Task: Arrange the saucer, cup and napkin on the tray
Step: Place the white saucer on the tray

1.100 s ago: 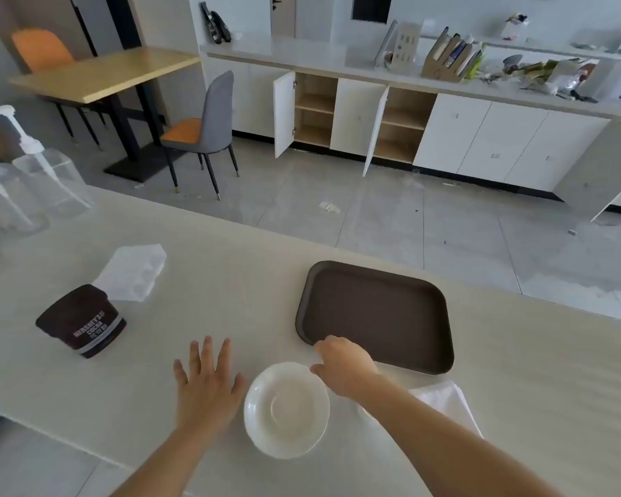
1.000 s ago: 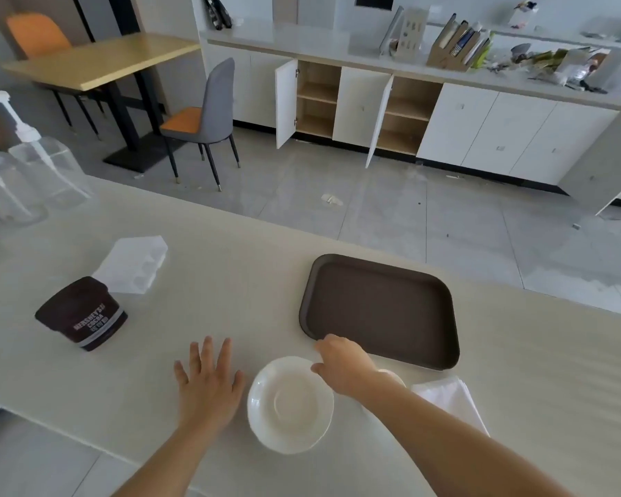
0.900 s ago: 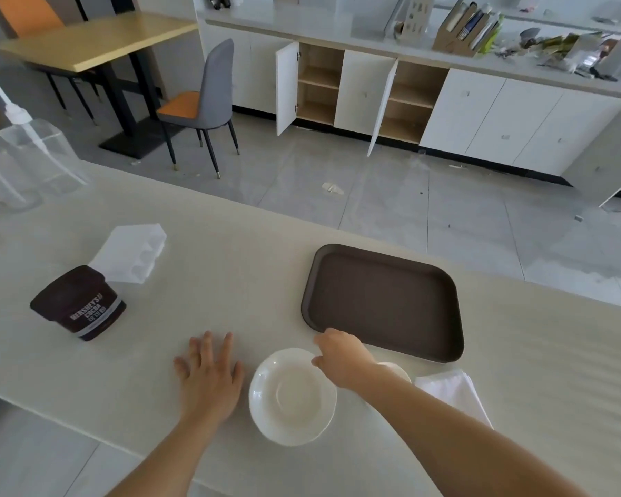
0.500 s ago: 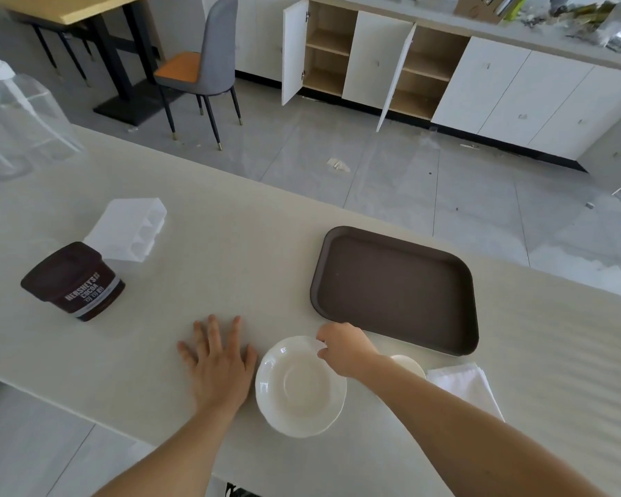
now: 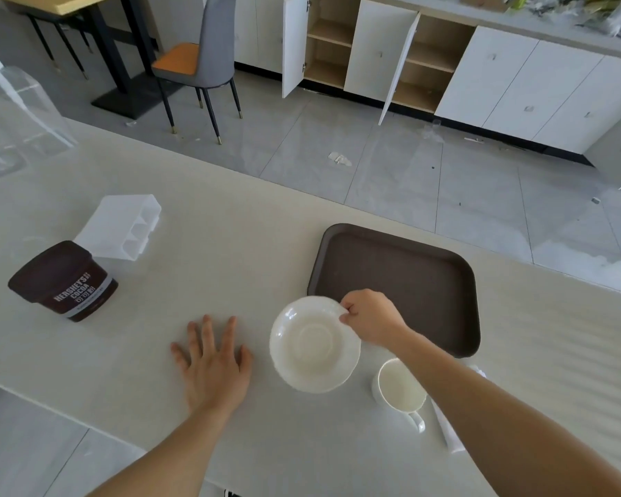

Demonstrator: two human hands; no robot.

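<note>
The saucer point(image 5: 314, 344) lies before the tray point(image 5: 402, 278), with the cup point(image 5: 399, 387) right of it and the napkin point(image 5: 449, 430) beyond.

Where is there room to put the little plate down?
The whole brown tray is bare. The counter between the cocoa tub and tray is free too. It is crowded near the cup, napkin and left hand.

Office pantry, cabinets point(image 5: 517, 73) (doors open), chair point(image 5: 201, 59)

"HERSHEY'S COCOA" on brown tub point(image 5: 65, 281)
</note>
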